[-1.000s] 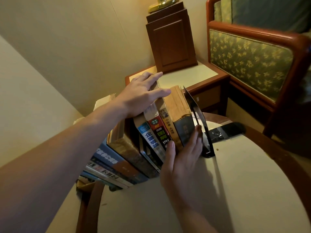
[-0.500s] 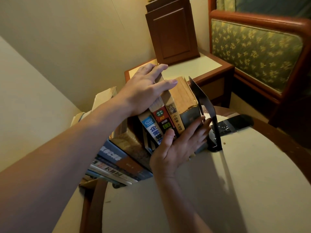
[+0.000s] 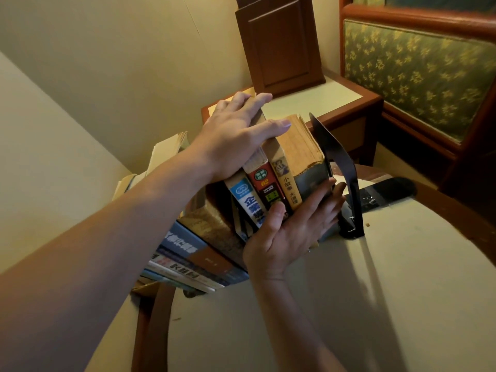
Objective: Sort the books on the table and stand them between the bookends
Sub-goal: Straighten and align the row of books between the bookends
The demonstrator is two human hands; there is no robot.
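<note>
Squaring the upright books [image 3: 271, 183]: left hand [image 3: 236, 140] flat on their tops, right hand [image 3: 292, 232] open-fingered against the spines; next, probably press them snug to the black bookend [image 3: 338, 167].

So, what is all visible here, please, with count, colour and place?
upright books: at least four; blue, red, yellow, dark spines; against the bookend
leaning books: several; blue, brown, white; left of those
bookend: one; black; right of the row
flat object: one; black; behind bookend, unclear
table: one; cream, wooden rim
side table: one; brown frame; behind
wooden box: one; brown; on side table
armchair: one; green; far right
left hand: flat on book tops
right hand: flat against spines
</note>
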